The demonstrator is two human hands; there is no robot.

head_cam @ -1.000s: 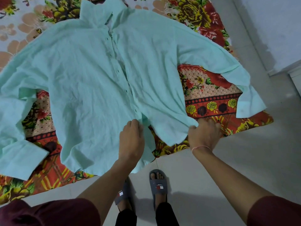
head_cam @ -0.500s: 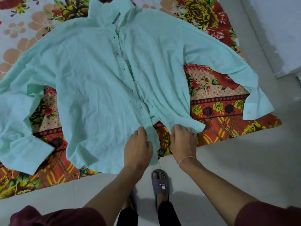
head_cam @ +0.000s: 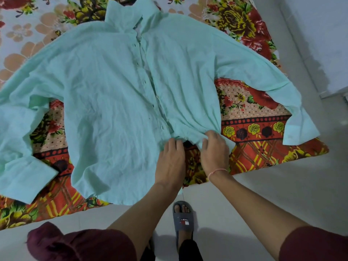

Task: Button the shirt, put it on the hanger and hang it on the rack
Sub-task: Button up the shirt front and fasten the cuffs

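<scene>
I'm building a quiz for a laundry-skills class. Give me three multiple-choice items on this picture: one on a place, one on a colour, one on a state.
1. Where on the shirt are the left hand and right hand? A the collar; B the low end of the front opening; C a cuff.
2. What colour is the shirt? A white; B maroon; C mint green.
3. How does the shirt lie? A spread flat on the floral bedspread; B on a hanger; C folded in a stack.
Answers: B, both hands meet by the lowest buttons; C, its cloth is pale green throughout; A, body and sleeves lie spread out on the bedspread.
</scene>
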